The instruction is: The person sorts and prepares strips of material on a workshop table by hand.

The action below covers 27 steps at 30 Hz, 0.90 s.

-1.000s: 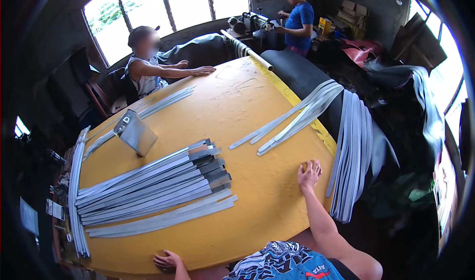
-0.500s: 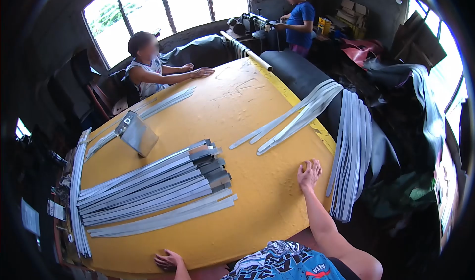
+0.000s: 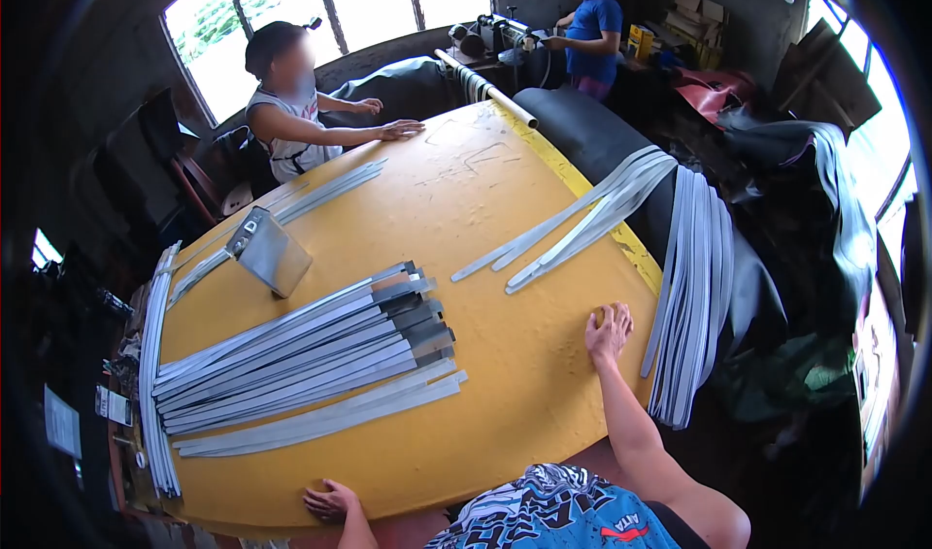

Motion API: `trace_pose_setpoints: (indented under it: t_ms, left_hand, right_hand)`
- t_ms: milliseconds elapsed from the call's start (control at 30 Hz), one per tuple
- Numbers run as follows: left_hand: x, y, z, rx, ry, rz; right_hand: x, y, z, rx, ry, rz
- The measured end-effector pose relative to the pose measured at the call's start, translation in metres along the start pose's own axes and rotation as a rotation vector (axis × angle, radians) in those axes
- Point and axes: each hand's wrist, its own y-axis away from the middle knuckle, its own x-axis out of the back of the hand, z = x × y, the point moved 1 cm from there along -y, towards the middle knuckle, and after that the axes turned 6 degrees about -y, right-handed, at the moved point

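My left hand [image 3: 332,501] rests at the near edge of the yellow-covered table [image 3: 524,374], fingers apart and holding nothing. Farther right, my right hand [image 3: 609,332] lies on the tabletop with bent, parted fingers; I see nothing held in it. Left of it, a fanned pile of long grey-white strips [image 3: 291,355] with dark ends lies across the table. Another bundle of pale strips [image 3: 592,221] reaches onto the top near my right hand, and more grey strips [image 3: 691,287] hang over the right edge.
A clear, box-like block [image 3: 274,258] stands behind the pile. Strips [image 3: 158,384] line the left edge. Across the table, a co-worker [image 3: 291,112] has a hand on the surface. Another person [image 3: 594,39] stands by a machine [image 3: 485,39]. A dark sheet roll [image 3: 573,132] borders the right.
The co-worker across the table has risen higher, one hand still on the surface. My hands stay in nearly the same places. The view has shifted slightly.
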Motion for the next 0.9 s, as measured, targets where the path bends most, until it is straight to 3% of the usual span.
trace_pose_setpoints:
  t_ms: [267, 633, 900]
  left_hand:
    - [-0.014, -0.002, -0.002, -0.021, 0.015, 0.109]
    - [0.006, -0.001, 0.000, -0.003, 0.050, -0.045]
    - [0.016, 0.001, 0.004, 0.000, 0.053, 0.032]
  right_hand:
    - [-0.004, 0.000, 0.003, 0.006, -0.006, 0.053]
    - [-0.003, 0.002, 0.004, 0.015, -0.013, 0.048]
    - [-0.003, 0.002, 0.006, 0.011, -0.033, 0.019]
